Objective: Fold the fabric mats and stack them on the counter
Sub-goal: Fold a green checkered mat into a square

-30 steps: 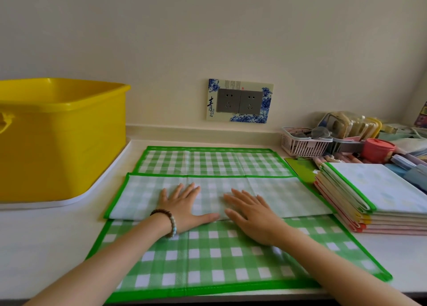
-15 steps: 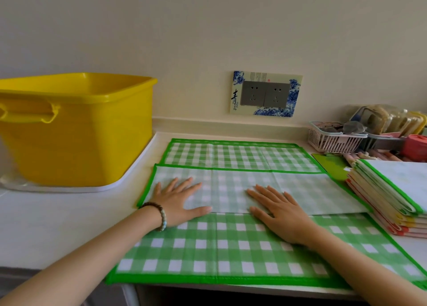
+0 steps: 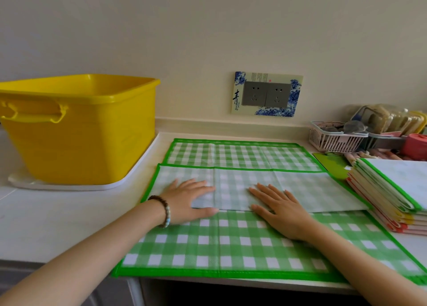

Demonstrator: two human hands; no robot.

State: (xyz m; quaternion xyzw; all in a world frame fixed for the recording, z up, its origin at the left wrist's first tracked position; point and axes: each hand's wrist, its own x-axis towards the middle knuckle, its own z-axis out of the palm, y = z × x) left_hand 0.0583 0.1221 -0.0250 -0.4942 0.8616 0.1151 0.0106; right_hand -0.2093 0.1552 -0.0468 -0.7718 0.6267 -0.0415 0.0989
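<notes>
A green-and-white checked fabric mat (image 3: 231,248) with a bright green border lies spread on the white counter (image 3: 57,220). A middle band of it is folded over, pale underside up (image 3: 312,190). My left hand (image 3: 187,199), with a bead bracelet at the wrist, presses flat on the fold's left part. To its right, my right hand (image 3: 279,208) lies flat on the fold's lower edge, fingers straight. A stack of folded mats (image 3: 392,190) sits at the right edge.
A large yellow plastic tub (image 3: 78,130) stands on a white tray at the left. A wall socket plate (image 3: 266,94) is behind the mat. A white basket (image 3: 335,137), packets and a red container (image 3: 414,145) crowd the back right. The counter's front edge is near.
The view has swung left and down, so the tub shows more and the stack less. Both hands stay flat on the folded band, slightly further apart than a second ago.
</notes>
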